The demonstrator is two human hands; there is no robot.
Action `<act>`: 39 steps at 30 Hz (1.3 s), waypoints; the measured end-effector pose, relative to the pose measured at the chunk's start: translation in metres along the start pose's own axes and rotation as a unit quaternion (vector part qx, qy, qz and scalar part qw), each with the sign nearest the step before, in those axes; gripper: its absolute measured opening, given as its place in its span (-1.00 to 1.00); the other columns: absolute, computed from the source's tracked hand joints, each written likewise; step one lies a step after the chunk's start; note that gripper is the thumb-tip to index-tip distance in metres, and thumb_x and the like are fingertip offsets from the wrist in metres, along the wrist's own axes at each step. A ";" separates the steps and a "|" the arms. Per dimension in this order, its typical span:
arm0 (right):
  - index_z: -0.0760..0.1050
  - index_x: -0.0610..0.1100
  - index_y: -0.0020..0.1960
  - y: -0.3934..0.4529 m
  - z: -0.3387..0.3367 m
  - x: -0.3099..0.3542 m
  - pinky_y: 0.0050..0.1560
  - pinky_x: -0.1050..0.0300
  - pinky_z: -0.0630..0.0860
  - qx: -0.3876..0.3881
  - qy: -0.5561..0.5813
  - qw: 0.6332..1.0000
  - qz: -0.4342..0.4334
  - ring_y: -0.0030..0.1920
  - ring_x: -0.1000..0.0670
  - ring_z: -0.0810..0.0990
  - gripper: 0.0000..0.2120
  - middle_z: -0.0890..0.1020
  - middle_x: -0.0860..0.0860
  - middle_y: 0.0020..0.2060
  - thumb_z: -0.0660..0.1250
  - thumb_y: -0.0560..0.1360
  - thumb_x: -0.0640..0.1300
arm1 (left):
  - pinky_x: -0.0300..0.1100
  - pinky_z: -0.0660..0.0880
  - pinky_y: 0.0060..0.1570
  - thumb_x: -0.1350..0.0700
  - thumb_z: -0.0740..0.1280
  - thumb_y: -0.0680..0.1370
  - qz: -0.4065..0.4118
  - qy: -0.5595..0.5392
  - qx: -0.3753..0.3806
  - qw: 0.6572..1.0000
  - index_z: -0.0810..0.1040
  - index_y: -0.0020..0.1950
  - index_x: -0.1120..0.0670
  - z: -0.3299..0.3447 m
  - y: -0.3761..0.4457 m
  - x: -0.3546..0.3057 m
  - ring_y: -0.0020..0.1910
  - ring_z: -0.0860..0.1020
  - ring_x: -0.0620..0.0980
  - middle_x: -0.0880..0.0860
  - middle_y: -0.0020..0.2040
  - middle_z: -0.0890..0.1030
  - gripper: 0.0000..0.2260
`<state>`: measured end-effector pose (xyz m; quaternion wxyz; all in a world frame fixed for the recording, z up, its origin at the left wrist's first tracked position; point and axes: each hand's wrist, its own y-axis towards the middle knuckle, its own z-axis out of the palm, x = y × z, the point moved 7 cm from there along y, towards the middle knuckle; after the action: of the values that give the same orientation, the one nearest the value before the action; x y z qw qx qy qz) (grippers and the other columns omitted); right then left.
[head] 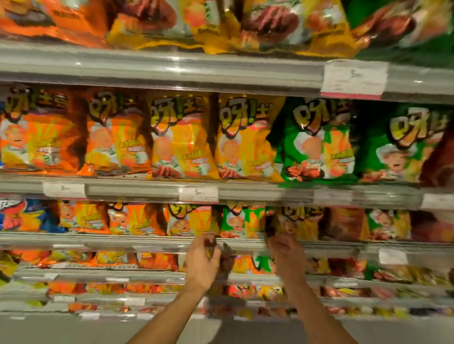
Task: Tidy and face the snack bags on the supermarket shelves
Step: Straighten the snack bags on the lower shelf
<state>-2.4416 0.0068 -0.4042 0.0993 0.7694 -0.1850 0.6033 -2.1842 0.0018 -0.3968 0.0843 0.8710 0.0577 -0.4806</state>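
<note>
While both bare forearms reach up from the bottom of the frame, the left hand (202,261) curls its fingers round a crinkled dark brown bag (222,273), and the right hand (286,248) pinches the lower edge of a glossy yellow-brown bag (296,221) standing on the third shelf (87,240) (blurred). Behind, puffy foil snack bags (180,136), orange, yellow, green, line smooth grey shelves upward

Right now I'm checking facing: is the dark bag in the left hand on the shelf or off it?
Off: the left hand holds the dark bag before the shelf edge.
</note>
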 end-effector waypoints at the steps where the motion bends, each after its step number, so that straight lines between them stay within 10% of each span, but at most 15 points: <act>1: 0.60 -0.18 0.03 0.005 -0.016 -0.001 -0.05 0.24 0.54 -0.007 -0.002 1.000 -0.002 -0.09 -0.03 0.66 -0.89 0.70 -0.08 -0.11 0.42 0.53 -0.32 | -0.12 0.47 -0.04 0.21 0.43 0.51 -0.005 0.000 -0.012 1.000 0.55 0.13 0.14 0.008 -0.002 -0.006 -0.03 0.60 0.10 0.07 -0.03 0.63 -0.79; 4: 0.57 0.03 0.10 0.015 -0.054 -0.002 -0.03 0.30 0.55 -0.010 -0.055 0.998 -0.016 -0.07 0.15 0.63 -0.87 0.64 0.18 -0.09 0.40 0.56 -0.11 | -0.17 0.37 -0.10 0.16 0.44 0.52 -0.011 0.030 -0.033 0.999 0.51 0.17 0.14 0.029 -0.007 -0.023 -0.03 0.58 0.12 0.09 -0.01 0.60 -0.74; 10: 0.29 -0.24 0.52 0.048 -0.084 -0.006 0.44 -0.21 0.34 -0.026 -0.172 0.985 -0.011 0.47 -0.22 0.33 -0.15 0.38 -0.19 0.46 0.56 0.42 0.12 | 0.07 0.47 0.27 0.09 0.50 0.49 -0.037 -0.033 0.011 0.999 0.37 0.41 0.25 0.054 0.016 -0.044 0.24 0.52 0.16 0.20 0.25 0.54 -0.42; 13: 0.19 -0.13 0.57 0.071 -0.075 -0.011 0.41 -0.11 0.41 0.052 -0.159 0.986 0.016 0.48 -0.17 0.37 0.03 0.40 -0.07 0.47 0.60 0.31 0.24 | -0.30 0.52 0.05 0.07 0.59 0.40 -0.049 -0.054 0.035 0.997 0.42 0.28 0.19 0.060 0.035 -0.049 0.02 0.59 -0.10 0.05 0.05 0.59 -0.44; 16: 0.30 -0.02 0.39 0.089 -0.068 -0.009 0.08 0.23 0.48 0.075 -0.132 0.988 0.015 0.29 -0.10 0.56 -0.16 0.55 0.17 0.11 0.66 0.27 0.14 | -0.53 0.46 -0.19 0.18 0.63 0.33 -0.055 -0.087 0.059 0.993 0.44 0.16 0.13 0.069 0.053 -0.046 -0.17 0.58 -0.34 -0.09 -0.10 0.58 -0.48; 25: 0.29 0.07 0.44 0.108 -0.056 -0.015 0.32 -0.02 0.46 0.115 -0.080 0.990 0.009 0.25 -0.01 0.55 -0.08 0.59 0.14 0.20 0.66 0.22 0.19 | -0.07 0.49 0.23 0.27 0.66 0.24 -0.154 -0.158 0.121 0.968 0.25 0.38 0.19 0.085 0.083 -0.020 0.22 0.51 0.07 0.06 0.17 0.54 -0.16; 33: 0.31 0.07 0.43 0.101 -0.072 0.009 0.27 -0.27 0.54 0.050 -0.030 0.998 -0.033 0.24 -0.15 0.60 -0.14 0.62 -0.02 0.23 0.62 0.24 0.15 | 0.15 0.47 0.32 0.23 0.67 0.23 -0.162 -0.157 0.105 0.968 0.43 0.28 0.19 0.082 0.080 -0.020 0.23 0.55 0.17 0.15 0.19 0.60 -0.30; 39: 0.39 -0.02 0.33 0.089 -0.113 -0.006 0.10 0.05 0.50 -0.017 -0.019 1.000 -0.009 0.17 -0.10 0.62 -0.33 0.63 0.04 0.07 0.65 0.33 -0.07 | 0.09 0.49 0.29 0.27 0.65 0.24 -0.145 -0.159 0.106 0.971 0.45 0.24 0.21 0.097 0.070 -0.040 0.19 0.57 0.13 0.14 0.13 0.62 -0.35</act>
<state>-2.5798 -0.0304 -0.3877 0.1143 0.7804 -0.1906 0.5845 -2.2729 -0.0870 -0.4068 -0.0706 0.7698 0.1179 -0.6234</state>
